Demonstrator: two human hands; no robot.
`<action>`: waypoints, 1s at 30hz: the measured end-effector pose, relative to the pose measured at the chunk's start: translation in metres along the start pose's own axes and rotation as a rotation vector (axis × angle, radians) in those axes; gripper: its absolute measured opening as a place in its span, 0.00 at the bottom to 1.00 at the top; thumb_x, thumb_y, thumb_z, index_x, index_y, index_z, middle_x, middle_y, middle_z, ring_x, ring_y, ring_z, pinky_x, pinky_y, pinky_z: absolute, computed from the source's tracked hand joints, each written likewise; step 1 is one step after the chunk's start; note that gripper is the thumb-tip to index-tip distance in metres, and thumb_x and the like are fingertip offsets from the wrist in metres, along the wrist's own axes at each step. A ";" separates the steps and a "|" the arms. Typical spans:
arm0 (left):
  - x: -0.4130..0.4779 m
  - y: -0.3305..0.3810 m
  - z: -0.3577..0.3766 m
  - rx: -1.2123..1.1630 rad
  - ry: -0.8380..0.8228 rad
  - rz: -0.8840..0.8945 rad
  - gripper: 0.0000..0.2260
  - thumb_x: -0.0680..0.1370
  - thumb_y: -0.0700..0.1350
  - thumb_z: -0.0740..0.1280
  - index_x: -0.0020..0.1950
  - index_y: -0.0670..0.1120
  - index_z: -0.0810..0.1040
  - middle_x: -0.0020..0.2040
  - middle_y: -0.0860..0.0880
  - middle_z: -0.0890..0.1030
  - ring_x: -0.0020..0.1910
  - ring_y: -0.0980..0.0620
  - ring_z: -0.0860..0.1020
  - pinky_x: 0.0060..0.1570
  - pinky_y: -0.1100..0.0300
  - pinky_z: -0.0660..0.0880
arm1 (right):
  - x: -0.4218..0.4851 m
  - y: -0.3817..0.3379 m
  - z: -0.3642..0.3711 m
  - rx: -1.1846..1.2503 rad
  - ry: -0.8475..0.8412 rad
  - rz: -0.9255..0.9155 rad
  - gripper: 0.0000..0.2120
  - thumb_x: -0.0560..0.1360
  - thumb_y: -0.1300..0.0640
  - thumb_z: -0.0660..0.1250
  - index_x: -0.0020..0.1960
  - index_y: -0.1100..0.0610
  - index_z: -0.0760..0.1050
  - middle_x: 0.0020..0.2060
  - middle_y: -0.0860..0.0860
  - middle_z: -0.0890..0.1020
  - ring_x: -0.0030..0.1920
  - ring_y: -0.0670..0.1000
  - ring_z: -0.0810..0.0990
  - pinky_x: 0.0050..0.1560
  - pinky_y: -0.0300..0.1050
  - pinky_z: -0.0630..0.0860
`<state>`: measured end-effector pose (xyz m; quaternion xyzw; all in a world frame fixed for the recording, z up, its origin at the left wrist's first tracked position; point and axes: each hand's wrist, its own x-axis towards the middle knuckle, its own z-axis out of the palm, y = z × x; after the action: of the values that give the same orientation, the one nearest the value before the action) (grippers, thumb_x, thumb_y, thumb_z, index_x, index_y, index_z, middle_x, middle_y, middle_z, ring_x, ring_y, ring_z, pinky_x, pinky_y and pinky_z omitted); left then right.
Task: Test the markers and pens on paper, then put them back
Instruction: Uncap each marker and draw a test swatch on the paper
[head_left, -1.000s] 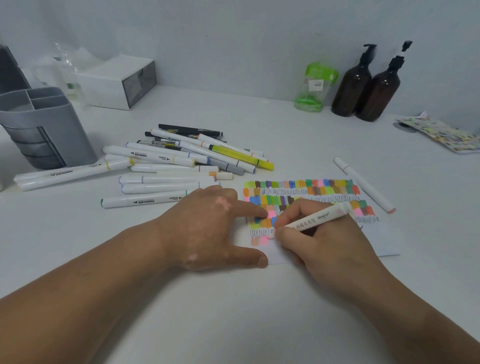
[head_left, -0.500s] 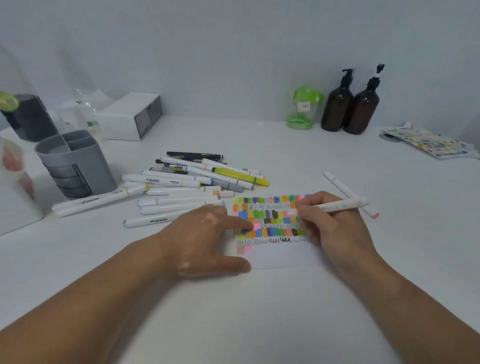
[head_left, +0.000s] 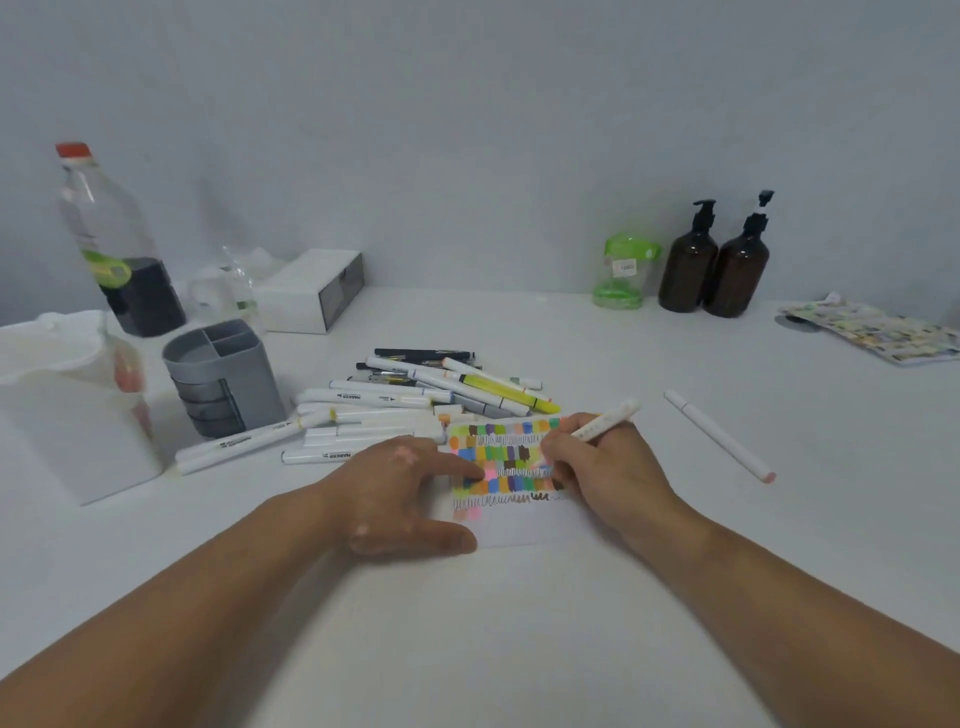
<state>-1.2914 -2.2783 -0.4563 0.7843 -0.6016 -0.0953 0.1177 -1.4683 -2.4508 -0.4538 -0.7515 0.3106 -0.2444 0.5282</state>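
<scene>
Markers (head_left: 374, 400) lie heaped just right of the grey holder (head_left: 223, 379). Left hand (head_left: 400, 493) rests open, its fingertips pinning the paper (head_left: 514, 530); they may smear fresh swatches, and releasing lets the sheet slide. Right hand (head_left: 597, 473) grips a white pen (head_left: 608, 421). The loose marker (head_left: 717, 436) may roll.

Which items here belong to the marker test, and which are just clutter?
Job: paper; white marker in the right hand; left hand pressing the paper; marker pile; lone marker; grey holder.
Lying about: brown pump bottles; green jar; clear bottle; white box; printed sheet.
</scene>
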 end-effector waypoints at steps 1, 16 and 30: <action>0.001 -0.001 0.000 -0.007 0.008 0.003 0.34 0.66 0.75 0.68 0.70 0.68 0.71 0.48 0.70 0.69 0.51 0.60 0.69 0.53 0.63 0.66 | 0.002 0.000 -0.002 0.011 -0.002 0.021 0.09 0.71 0.57 0.69 0.32 0.53 0.77 0.25 0.47 0.78 0.28 0.46 0.75 0.36 0.46 0.69; 0.011 0.010 0.019 -1.039 0.242 0.027 0.07 0.83 0.47 0.61 0.60 0.50 0.72 0.54 0.46 0.85 0.32 0.51 0.70 0.34 0.59 0.71 | -0.001 0.003 -0.012 0.556 -0.137 -0.076 0.02 0.69 0.60 0.70 0.40 0.57 0.82 0.30 0.55 0.78 0.30 0.50 0.76 0.30 0.42 0.76; 0.011 0.026 0.019 -1.154 0.287 0.126 0.03 0.78 0.44 0.67 0.48 0.49 0.81 0.41 0.43 0.85 0.30 0.47 0.75 0.34 0.55 0.77 | -0.009 -0.006 -0.006 0.494 -0.201 -0.174 0.07 0.65 0.53 0.75 0.40 0.55 0.83 0.31 0.57 0.81 0.30 0.54 0.78 0.31 0.44 0.78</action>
<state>-1.3178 -2.2964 -0.4672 0.5615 -0.4760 -0.2926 0.6104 -1.4772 -2.4469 -0.4469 -0.6442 0.1220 -0.2811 0.7008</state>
